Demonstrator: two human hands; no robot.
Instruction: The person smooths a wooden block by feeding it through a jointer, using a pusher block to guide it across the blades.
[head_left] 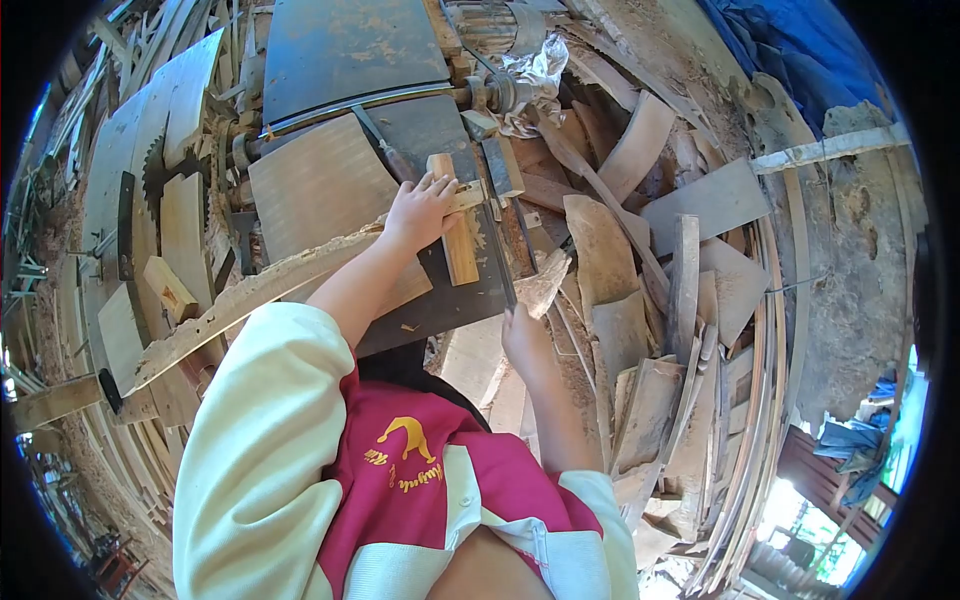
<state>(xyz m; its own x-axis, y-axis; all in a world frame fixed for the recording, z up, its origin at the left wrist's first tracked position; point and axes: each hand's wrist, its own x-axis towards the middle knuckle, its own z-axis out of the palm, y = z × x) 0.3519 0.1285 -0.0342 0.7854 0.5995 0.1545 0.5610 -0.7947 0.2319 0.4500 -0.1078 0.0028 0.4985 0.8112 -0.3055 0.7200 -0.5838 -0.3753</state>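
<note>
My left hand (420,210) is closed over a pale wooden strip (461,250) that lies on the dark metal machine table (400,335). A short notched wooden piece (468,196) crosses the strip beside my fingers. Along the table's right edge runs a dark metal bar (502,258); the fingers of my right hand (525,335) are curled at its near end, partly hidden from view. Just left of my left hand lies a wide brown board (315,185), and a long rough-edged plank (260,300) passes beneath my left forearm.
Past the brown board is another dark metal table plate (350,55). A toothed circular saw blade (153,175) stands at the left, with a wooden block (170,288) near it. Scrap boards (610,250) are heaped on the right. A blue tarp (800,50) hangs at upper right.
</note>
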